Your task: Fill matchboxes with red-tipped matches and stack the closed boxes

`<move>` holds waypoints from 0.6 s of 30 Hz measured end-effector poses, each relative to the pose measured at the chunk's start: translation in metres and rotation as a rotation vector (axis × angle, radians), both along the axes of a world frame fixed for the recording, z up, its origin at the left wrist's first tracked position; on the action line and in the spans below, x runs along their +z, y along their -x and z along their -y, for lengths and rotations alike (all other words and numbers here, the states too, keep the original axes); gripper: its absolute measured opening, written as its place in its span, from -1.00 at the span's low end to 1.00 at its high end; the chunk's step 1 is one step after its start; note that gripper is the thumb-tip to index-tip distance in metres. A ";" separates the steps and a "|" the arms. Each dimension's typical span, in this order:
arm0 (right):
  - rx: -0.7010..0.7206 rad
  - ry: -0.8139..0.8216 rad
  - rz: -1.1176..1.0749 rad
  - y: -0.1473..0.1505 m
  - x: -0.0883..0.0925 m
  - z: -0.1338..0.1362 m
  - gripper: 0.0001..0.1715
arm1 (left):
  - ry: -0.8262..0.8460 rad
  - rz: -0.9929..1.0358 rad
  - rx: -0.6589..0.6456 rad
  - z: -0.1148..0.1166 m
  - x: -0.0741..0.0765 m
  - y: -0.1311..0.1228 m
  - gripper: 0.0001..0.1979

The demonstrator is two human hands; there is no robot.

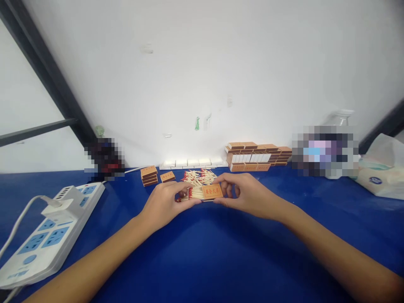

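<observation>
Both hands hold one half-open matchbox just above the blue table (pixel 221 252). My left hand (pixel 162 204) pinches the inner tray (pixel 195 193), which is full of red-tipped matches. My right hand (pixel 244 194) grips the orange sleeve (pixel 212 191), slid partway over the tray. Right behind the box lies a loose pile of matches (pixel 199 176).
A small stack of orange matchboxes (pixel 149 175) and a single one (pixel 167 176) lie at the back left. White empty trays (pixel 189 163) line the wall, with stacked boxes and trays (pixel 257 156) to their right. A white power strip (pixel 50 231) sits at left, a tissue pack (pixel 380 174) at far right.
</observation>
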State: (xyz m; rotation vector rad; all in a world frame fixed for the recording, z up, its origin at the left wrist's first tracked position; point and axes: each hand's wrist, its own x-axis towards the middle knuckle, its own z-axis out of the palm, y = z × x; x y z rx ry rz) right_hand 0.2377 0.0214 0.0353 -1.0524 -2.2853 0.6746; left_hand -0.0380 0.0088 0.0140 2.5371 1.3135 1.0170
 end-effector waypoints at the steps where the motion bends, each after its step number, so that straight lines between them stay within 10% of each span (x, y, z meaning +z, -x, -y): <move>1: 0.008 -0.006 -0.002 0.001 -0.001 0.001 -0.63 | 0.009 0.015 0.006 0.001 0.001 -0.001 -0.55; 18: 0.086 -0.077 -0.076 0.022 -0.016 0.013 -0.53 | 0.434 0.317 -0.237 0.006 0.006 -0.006 -0.46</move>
